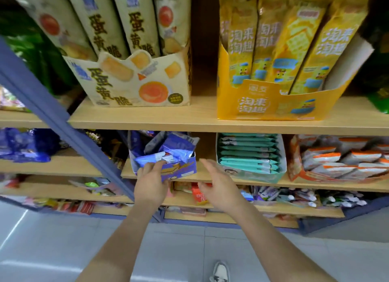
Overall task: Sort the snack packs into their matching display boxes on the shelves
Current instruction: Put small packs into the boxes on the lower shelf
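Note:
A purple display box [181, 170] stands on the middle shelf, stuffed with crumpled purple and blue snack packs [174, 147]. My left hand [150, 182] is at the box's front left corner, thumb and fingers touching a blue pack [147, 160] that lies across its rim. My right hand [216, 184] hovers just right of the box with fingers spread and relaxed, holding nothing. To the right stands a teal box [280, 174] with a neat row of teal packs [248, 153].
The upper shelf [202, 121] carries a cream egg-yolk snack box [134, 88] and a yellow box [273, 104] of tall packs. An orange-and-white box [336, 161] sits far right. A blue shelf post [63, 121] slants at left. Lower shelves hold mixed packs; grey floor and a shoe [220, 272] lie below.

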Tool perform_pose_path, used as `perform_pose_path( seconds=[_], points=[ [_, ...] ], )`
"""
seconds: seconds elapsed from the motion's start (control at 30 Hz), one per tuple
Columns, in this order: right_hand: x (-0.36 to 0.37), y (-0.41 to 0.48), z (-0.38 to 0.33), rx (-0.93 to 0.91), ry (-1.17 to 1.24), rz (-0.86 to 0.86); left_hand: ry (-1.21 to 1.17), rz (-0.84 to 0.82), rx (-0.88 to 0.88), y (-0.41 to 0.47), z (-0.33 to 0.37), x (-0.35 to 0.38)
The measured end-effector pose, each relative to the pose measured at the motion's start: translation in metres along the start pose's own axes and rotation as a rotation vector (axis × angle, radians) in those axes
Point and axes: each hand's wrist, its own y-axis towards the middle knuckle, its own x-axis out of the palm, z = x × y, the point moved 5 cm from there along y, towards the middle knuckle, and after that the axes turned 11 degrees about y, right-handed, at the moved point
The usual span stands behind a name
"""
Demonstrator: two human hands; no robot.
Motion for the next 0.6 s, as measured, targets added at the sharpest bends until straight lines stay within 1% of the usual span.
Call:
perform_pose_path(
  seconds=[0.1, 0.2, 0.27, 0.4, 0.43, 0.53, 0.6],
  points=[
    [0.003, 0.022, 0.002, 0.018, -0.002, 0.037, 0.108, -0.007, 0.002, 0.008, 0.001, -0.010],
    [0.006, 0.042, -0.002, -0.026, -0.056, 0.128, 0.111, 0.006, 0.057, 0.010, -0.005, -0.014],
    [0.013, 0.053, -0.006, -0.035, -0.080, 0.153, 0.114, 0.045, 0.118, 0.005, -0.002, -0.016],
    [0.017, 0.074, 0.002, 0.117, -0.042, 0.233, 0.204, 0.020, 0.282, -0.011, 0.022, -0.008],
    [0.016, 0.078, 0.003, 0.144, -0.097, 0.230, 0.207, 0.015, 0.302, -0.015, 0.025, -0.006],
    [0.020, 0.084, 0.000, 0.144, -0.299, 0.122, 0.176, 0.047, 0.358, -0.020, 0.018, 0.001],
    [0.026, 0.085, -0.004, 0.147, -0.316, 0.097, 0.168, 0.102, 0.401, -0.023, 0.006, -0.002]
  ],
)
